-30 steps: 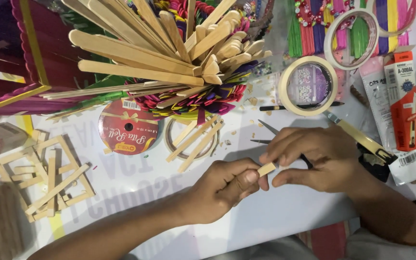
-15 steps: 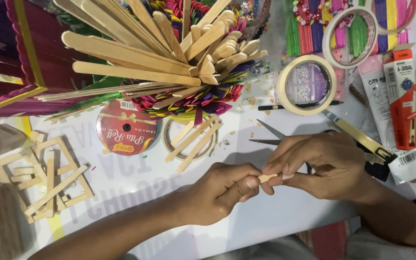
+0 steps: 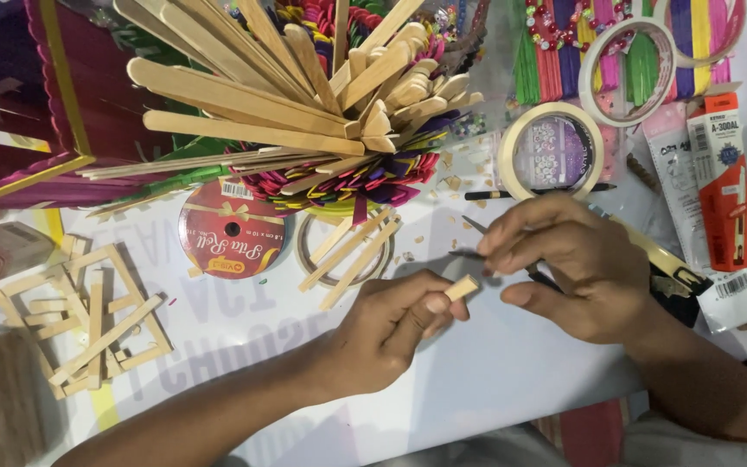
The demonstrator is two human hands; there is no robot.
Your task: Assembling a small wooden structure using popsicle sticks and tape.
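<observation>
My left hand (image 3: 386, 333) pinches a short piece of wooden craft stick (image 3: 461, 288) between thumb and fingers, its cut end pointing right. My right hand (image 3: 568, 264) is just to the right of it, fingers closed around the handles of a pair of scissors (image 3: 475, 238) whose thin dark blades stick out to the left above the stick piece. The hands are a small gap apart over the white table (image 3: 494, 372).
A big bundle of plain and coloured craft sticks (image 3: 304, 104) fills the top centre. Below it lie a red ribbon roll (image 3: 232, 231), loose sticks (image 3: 352, 255), a stick frame (image 3: 88, 316) at left, tape rolls (image 3: 551, 147) and glue packs (image 3: 724, 186) at right.
My right hand has pulled away from the stick piece, up and to the right, leaving it in my left hand alone. The scissor blades now show above it.
</observation>
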